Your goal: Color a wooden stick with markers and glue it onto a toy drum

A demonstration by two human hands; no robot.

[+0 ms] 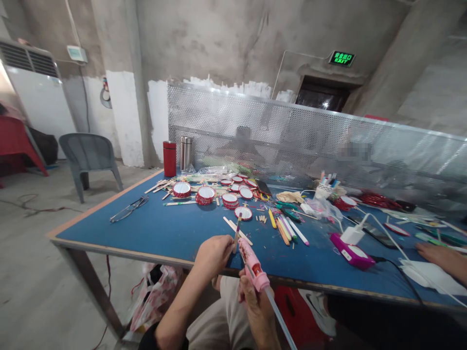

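Observation:
Near the table's front edge, my left hand (216, 253) pinches a wooden craft stick (237, 233), which stands nearly upright and has a dark purple part near its top. My right hand (255, 296) is wrapped round a pink glue gun (251, 260). The gun points up and to the left, its tip close beside the stick; whether they touch I cannot tell. A clear glue rod (280, 318) sticks out of its rear. Just beyond the stick lies a round red-rimmed piece with a white top (243, 213). Two plain sticks (239, 231) lie behind my hands.
Marker pens (288, 229) lie right of centre on the blue table (153, 243). Red-rimmed rounds (206, 194), a red bottle (170, 159) and glasses (128, 209) stand or lie further back and left. At right are a purple power strip (352, 251), cables and another person's hand (434, 255).

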